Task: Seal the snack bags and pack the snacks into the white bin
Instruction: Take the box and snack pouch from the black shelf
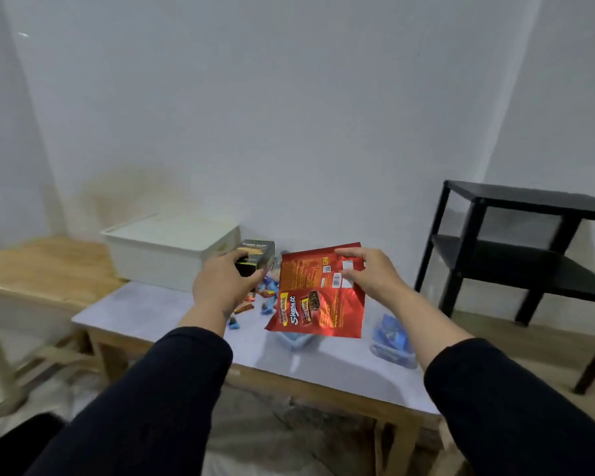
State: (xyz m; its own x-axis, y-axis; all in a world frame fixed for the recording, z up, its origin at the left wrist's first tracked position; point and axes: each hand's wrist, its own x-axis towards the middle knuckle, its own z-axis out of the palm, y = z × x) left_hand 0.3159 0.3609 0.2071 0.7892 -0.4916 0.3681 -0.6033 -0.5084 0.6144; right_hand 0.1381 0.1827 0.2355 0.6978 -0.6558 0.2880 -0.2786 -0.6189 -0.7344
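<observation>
Right now, nearest to me, both dark sleeves run forward over the near edge of the worktop (152, 304), and between them sit two clear plastic tubs: one just under the red snack bag (318, 297), the other, with blue packets (390, 333) in it, near the right edge. My right hand (368, 273) holds that bag up above the middle of the worktop, thumb and fingers pinching its upper right corner, so the bag hangs flat and slightly tilted with its printed back toward me. My left hand (220, 283) reaches toward the dark snack box (256, 257) that stands just in front of the white bin (158, 259); its fingers curl toward the box, but I cannot tell whether they have closed on it or only touch it. Loose small wrapped snacks (251, 300) lie scattered between that hand and the bag. As I judge it, the step is sealing this bag, and one corner pinch gives poor control of thin foil. I would bring the left hand to the opposite top corner, pull the mouth taut and level, press the air out, then run the closure from one side across. The bin sits at the far left corner against the wall, open-topped, so the sealed bag should travel left and go in flat. A black shelf (529, 235) stands off to the right.
</observation>
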